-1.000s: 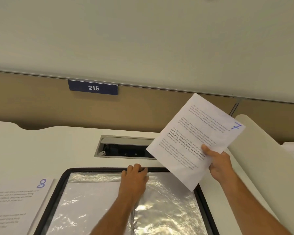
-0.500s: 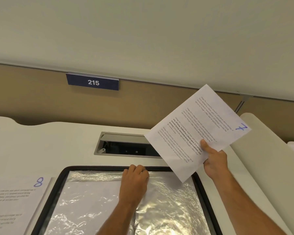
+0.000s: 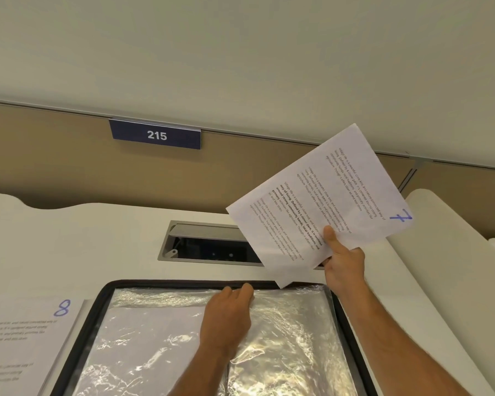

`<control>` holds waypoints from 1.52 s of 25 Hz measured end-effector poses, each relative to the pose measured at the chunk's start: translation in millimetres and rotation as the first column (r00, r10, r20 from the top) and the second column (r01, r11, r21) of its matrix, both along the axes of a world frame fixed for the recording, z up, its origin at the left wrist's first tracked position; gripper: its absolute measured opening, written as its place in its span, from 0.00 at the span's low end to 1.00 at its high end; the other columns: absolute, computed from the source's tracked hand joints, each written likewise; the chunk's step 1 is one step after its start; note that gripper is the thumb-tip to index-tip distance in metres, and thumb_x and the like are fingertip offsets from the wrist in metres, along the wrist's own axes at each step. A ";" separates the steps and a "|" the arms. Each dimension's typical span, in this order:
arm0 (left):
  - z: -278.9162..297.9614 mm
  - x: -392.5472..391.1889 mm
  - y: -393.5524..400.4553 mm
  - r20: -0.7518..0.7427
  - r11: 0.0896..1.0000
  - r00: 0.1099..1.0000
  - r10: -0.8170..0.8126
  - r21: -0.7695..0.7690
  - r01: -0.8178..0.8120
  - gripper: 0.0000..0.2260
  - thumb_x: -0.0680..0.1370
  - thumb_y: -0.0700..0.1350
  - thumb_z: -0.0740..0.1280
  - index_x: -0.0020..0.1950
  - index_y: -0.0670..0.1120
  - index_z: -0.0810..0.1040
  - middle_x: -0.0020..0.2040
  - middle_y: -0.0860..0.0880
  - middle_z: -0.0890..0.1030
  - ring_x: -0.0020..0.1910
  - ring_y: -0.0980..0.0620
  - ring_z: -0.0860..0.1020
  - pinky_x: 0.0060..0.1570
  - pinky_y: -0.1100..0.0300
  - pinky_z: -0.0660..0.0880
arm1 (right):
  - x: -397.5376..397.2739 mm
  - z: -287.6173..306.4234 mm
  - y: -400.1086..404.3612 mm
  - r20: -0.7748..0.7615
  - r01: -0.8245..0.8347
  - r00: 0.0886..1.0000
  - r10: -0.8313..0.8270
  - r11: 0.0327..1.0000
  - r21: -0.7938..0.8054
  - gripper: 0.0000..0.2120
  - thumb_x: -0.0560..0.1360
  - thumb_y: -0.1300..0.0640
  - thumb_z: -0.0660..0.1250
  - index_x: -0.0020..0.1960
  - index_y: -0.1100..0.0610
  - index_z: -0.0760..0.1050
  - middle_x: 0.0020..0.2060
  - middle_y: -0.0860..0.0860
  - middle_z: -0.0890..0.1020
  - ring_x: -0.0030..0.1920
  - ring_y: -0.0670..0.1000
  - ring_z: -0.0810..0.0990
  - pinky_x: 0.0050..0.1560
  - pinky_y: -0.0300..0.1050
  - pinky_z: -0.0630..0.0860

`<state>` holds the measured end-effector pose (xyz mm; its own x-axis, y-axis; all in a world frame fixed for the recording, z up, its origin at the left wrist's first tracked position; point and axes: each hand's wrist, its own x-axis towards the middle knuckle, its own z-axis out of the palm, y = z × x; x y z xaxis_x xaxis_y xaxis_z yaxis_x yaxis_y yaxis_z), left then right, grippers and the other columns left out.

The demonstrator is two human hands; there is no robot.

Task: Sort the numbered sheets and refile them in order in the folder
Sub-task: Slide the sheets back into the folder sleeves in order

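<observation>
Nearest to the person lies the open folder (image 3: 77, 332), black-edged, on the white desk (image 3: 69, 241). Its clear plastic sleeves (image 3: 295, 338) shine and are wrinkled; the left sleeve has a white sheet inside. The left hand (image 3: 226, 318) rests on the folder near the middle, and its fingers curl over the top edge of the sleeves at the far rim, as if gripping that edge. To the left of the folder, flat on the desk, lies the sheet marked 8 (image 3: 17, 338), partly cut by the picture edge. Further and to the right, the right hand (image 3: 345, 261) holds the sheet marked 7 (image 3: 317, 201) in the air, thumb on the printed side and fingers behind it. The sheet is tilted, and its low corner hangs just above the folder's far edge. Behind it a cable box (image 3: 203, 241) is sunk in the desk. On the far panel is a blue sign 215 (image 3: 155, 134).
</observation>
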<state>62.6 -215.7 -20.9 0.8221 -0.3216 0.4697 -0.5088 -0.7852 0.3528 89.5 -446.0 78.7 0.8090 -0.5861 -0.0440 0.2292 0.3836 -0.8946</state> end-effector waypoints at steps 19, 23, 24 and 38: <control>6.7 14.0 6.9 -0.239 0.990 0.966 -0.098 -0.121 0.071 0.06 0.78 0.49 0.71 0.46 0.53 0.74 0.45 0.58 0.80 0.39 0.58 0.77 0.41 0.60 0.80 | 6.2 -6.6 -42.6 -0.315 -0.417 0.898 0.307 0.824 -0.384 0.48 0.40 0.37 0.86 0.56 0.57 0.82 0.51 0.55 0.87 0.49 0.56 0.87 0.45 0.51 0.84; 32.4 37.6 20.6 -0.431 0.987 0.890 -0.149 -0.007 0.161 0.05 0.81 0.55 0.65 0.51 0.54 0.74 0.48 0.59 0.79 0.45 0.59 0.77 0.51 0.61 0.76 | 14.1 -3.3 -41.1 -0.336 -0.442 0.884 0.325 0.817 -0.370 0.49 0.39 0.38 0.86 0.56 0.57 0.82 0.50 0.54 0.87 0.49 0.57 0.87 0.46 0.53 0.84; 36.5 43.8 23.8 -0.462 0.982 0.873 -0.157 0.023 0.189 0.06 0.80 0.56 0.66 0.51 0.54 0.76 0.47 0.59 0.79 0.45 0.59 0.76 0.51 0.61 0.75 | 15.8 -4.5 -40.5 -0.333 -0.447 0.882 0.334 0.817 -0.365 0.49 0.40 0.38 0.86 0.57 0.57 0.82 0.51 0.54 0.87 0.50 0.57 0.86 0.47 0.54 0.83; 37.5 50.1 19.6 -0.547 0.969 0.807 -0.221 -0.032 0.244 0.07 0.80 0.56 0.66 0.50 0.53 0.77 0.53 0.57 0.81 0.47 0.58 0.78 0.54 0.60 0.76 | 19.7 -12.3 -42.9 -0.434 -0.630 0.759 0.485 0.714 -0.305 0.46 0.45 0.46 0.88 0.60 0.60 0.80 0.54 0.57 0.86 0.53 0.59 0.86 0.50 0.54 0.84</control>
